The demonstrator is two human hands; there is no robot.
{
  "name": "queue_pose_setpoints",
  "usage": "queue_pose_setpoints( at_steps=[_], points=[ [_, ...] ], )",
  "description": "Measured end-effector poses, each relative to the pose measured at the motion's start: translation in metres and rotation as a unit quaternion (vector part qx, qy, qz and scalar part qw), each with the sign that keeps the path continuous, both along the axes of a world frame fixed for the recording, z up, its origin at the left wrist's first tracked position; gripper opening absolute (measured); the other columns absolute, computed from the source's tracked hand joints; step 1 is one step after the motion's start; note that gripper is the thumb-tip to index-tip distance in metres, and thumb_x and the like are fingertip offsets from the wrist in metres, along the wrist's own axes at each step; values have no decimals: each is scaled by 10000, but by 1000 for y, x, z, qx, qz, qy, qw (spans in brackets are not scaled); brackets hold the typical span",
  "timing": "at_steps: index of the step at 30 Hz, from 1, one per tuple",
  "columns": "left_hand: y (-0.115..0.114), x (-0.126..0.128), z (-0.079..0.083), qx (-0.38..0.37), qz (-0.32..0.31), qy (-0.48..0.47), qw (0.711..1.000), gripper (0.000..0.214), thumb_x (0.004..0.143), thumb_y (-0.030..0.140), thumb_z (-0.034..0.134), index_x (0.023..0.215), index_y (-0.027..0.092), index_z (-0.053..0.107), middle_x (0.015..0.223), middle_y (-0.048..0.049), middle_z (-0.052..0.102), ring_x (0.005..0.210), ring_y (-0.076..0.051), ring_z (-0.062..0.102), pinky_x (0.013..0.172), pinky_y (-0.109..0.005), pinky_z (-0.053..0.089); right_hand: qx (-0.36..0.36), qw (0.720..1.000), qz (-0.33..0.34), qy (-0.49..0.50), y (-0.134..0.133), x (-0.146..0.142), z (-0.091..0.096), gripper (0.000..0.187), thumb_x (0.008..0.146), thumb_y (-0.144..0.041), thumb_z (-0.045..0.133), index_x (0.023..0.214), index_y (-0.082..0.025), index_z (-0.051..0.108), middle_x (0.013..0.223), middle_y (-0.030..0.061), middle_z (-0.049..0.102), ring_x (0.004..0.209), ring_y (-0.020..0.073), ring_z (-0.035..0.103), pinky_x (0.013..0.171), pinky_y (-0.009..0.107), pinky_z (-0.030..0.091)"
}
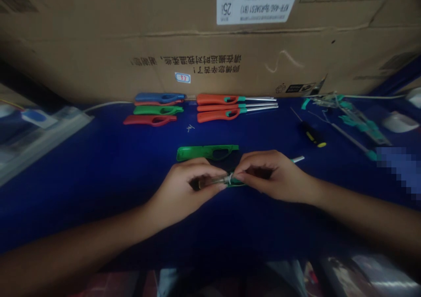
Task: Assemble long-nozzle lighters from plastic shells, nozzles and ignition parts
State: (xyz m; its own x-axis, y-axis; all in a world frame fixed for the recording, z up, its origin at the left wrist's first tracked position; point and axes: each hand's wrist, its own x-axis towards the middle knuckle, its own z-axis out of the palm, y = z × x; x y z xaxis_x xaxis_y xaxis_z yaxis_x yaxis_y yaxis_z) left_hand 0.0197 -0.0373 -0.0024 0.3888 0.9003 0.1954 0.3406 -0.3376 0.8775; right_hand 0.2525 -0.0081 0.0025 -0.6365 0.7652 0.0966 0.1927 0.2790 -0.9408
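Thumb and fingers of my left hand [184,187] pinch a small translucent, tube-shaped fuel tank [212,181]. My right hand [279,176] is closed on the teal inner piece of a long-nosed lighter [235,182], right where it meets the tank's end. Beyond my right knuckles pokes the lighter's metal tip [298,159]; the rest of its rod is hidden by the hand. Just behind both hands lies a green half-shell of a lighter handle [186,153], its hollow side showing.
Several blue, red and green handle shells [148,120] lie at the back left. Orange long-nosed lighters [210,115] sit beside them. A black-and-yellow screwdriver [312,134] and a heap of teal-ended rods [358,119] lie right. Behind stands a cardboard box [105,65].
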Motion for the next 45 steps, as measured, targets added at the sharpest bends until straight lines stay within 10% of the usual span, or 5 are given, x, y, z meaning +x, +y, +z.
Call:
queue_pose_setpoints(
  at_steps=[27,45],
  points=[
    [-2,4,1,-6,4,-10,1000,125,838,172,749,955,165,794,740,-17,661,628,-97,580,576,-207,473,53,999,5,-9,-2,2,-4,172,931,-258,638,888,-123,736,750,32,633,561,65,514,488,188,385],
    [4,-1,0,-6,-26,13,1000,143,873,213,718,988,161,785,798,-38,697,656,-118,596,596,-230,480,-110,991,-46,63,-2,-2,3,270,863,-394,733,838,-136,655,593,-48,546,445,50,483,406,184,366]
  ],
)
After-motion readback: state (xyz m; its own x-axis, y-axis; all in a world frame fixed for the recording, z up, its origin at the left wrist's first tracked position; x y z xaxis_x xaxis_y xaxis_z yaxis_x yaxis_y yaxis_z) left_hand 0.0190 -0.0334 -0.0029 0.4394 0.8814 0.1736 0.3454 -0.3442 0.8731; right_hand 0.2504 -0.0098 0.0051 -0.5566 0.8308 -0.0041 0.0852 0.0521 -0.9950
